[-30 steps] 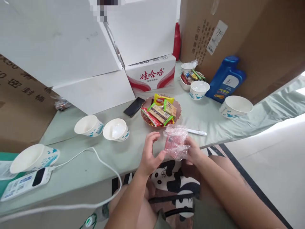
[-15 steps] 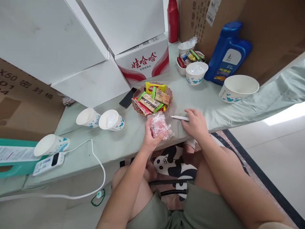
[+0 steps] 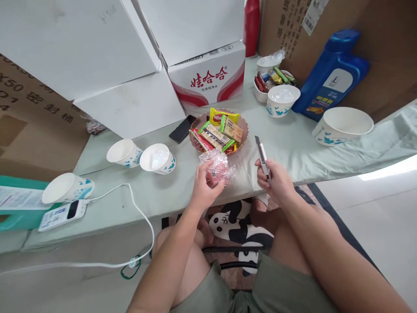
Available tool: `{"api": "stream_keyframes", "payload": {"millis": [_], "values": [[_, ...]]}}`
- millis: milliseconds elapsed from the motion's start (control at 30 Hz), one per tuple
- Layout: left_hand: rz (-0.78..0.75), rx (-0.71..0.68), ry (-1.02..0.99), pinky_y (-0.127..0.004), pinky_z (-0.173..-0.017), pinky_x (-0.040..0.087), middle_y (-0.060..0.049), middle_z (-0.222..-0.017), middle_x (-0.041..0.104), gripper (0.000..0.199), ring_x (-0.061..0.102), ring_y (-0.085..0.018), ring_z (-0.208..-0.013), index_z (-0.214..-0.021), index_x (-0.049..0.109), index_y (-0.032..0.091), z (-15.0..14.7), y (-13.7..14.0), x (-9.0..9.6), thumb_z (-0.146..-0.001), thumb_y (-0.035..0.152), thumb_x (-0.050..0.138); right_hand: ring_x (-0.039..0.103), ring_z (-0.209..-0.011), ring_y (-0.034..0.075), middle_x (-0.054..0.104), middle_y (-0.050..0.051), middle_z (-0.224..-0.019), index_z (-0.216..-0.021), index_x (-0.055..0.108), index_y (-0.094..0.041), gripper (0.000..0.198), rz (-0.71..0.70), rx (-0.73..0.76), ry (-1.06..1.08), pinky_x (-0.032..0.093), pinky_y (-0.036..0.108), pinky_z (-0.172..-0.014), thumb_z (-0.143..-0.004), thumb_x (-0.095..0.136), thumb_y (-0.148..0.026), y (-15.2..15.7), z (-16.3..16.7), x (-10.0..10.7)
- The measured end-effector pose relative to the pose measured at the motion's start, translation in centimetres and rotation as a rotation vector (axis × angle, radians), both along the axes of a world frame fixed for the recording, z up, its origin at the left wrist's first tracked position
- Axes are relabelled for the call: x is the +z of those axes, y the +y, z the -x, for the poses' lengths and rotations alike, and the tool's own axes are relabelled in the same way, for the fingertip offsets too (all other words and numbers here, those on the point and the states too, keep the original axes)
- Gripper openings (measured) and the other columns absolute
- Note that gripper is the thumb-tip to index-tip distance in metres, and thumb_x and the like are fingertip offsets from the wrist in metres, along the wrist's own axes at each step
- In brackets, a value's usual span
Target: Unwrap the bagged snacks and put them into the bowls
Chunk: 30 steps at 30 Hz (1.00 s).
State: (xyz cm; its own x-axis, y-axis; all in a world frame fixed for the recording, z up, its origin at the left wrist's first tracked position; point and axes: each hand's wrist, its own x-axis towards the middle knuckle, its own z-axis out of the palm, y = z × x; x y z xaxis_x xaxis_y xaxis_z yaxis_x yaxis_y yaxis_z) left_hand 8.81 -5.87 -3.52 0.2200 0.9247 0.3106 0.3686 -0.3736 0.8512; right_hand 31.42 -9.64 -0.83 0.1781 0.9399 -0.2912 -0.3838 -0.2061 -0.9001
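1. Basically, the table (image 3: pixel 182 191) took up most of the scene, covered in pale green cloth.
2. Brown carton (image 3: pixel 384 56) stood at far right, behind the blue bottle.
3. White boxes (image 3: pixel 65 48) were stacked at far left.
4. Printed carton (image 3: pixel 208 82), white with red graphics, sat far center, right of the lowest white box.
5. Blue bottle (image 3: pixel 335 78) stood far right, just behind the big paper bowl (image 3: pixel 325 135).
6. Scalloped dish (image 3: pixel 199 121) sat mid-table, near side of the printed carton, with wrapped snacks (image 3: pixel 215 135) piled in it.
7. Left hand (image 3: pixel 206 189): thumb and fingers pinched the pink package from its left and near sides.
8. Right hand (image 3: pixel 276 178): fingers curled around the utility knife's handle, right of the package, well apart from it.
9. Phone (image 3: pixel 182 129) lay flat, just left of the dish.
10. Pink package (image 3: pixel 217 170), in crinkled clear wrap, was at the table's near side, just nearer than the dish. Couldn't tell whether it touched the dish or the cloth.
11. Utility knife (image 3: pixel 262 156) pointed far and slightly left, dark blade showing at the far end.
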Motion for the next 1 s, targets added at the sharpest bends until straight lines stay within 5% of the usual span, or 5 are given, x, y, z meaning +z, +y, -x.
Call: {"api": "stream_keyframes", "payload": {"millis": [167, 300, 567, 767, 1000], "values": [[-0.103, 0.015, 0.13, -0.029, -0.077, 0.055, -0.005, -0.119, 0.052, 0.059, 0.058, -0.012, -0.081, -0.13, 0.051, 0.029, 0.0, 0.1, 0.0, -0.076, 0.016, 0.071, 0.044, -0.042, 0.009, 0.05, -0.005, -0.056, -0.083, 0.055, -0.022, 0.032, -0.026, 0.075, 0.011, 0.029, 0.023, -0.042, -0.082, 0.059, -0.054, 0.5, 2.4, -0.6], [-0.131, -0.025, 0.107, -0.026, -0.071, 0.055, -0.006, -0.122, 0.053, 0.061, 0.057, -0.01, -0.076, -0.13, 0.049, 0.028, 0.0, 0.1, -0.4, -0.075, 0.014, 0.071, 0.065, -0.066, 0.018, 0.067, 0.002, -0.074, -0.082, 0.058, -0.025, 0.038, -0.164, 0.281, 0.049, 0.053, 0.034, -0.065, -0.085, 0.059, -0.063, 0.2, 4.0, -1.5], [-0.064, -0.119, 0.069, -0.026, -0.075, 0.059, -0.007, -0.128, 0.048, 0.057, 0.06, -0.01, -0.085, -0.129, 0.049, 0.028, 0.6, 0.3, -0.3, -0.078, 0.012, 0.067, 0.066, -0.097, 0.021, 0.07, 0.006, -0.101, -0.088, 0.061, -0.024, 0.039, -0.328, 0.248, -0.109, 0.051, 0.039, -0.095, -0.095, 0.048, -0.06, -0.3, 4.7, -2.6], [-0.145, -0.068, 0.096, -0.027, -0.077, 0.061, -0.008, -0.134, 0.045, 0.05, 0.063, -0.01, -0.088, -0.129, 0.054, 0.03, 0.7, 0.1, -0.2, -0.082, 0.012, 0.063, 0.04, -0.049, 0.01, 0.049, -0.005, -0.058, -0.084, 0.06, -0.021, 0.039, -0.163, 0.242, -0.305, 0.035, 0.026, -0.05, -0.094, 0.046, -0.057, -0.9, 4.3, -1.5], [-0.279, -0.096, 0.153, -0.028, -0.081, 0.062, -0.008, -0.135, 0.043, 0.042, 0.065, -0.013, -0.098, -0.125, 0.058, 0.029, 0.5, 0.2, 0.0, -0.086, 0.012, 0.061, 0.037, -0.048, 0.01, 0.053, -0.003, -0.06, -0.084, 0.062, -0.02, 0.04, -0.145, 0.347, -0.385, 0.03, 0.025, -0.047, -0.094, 0.045, -0.055, -1.0, 4.5, -0.5]]}}
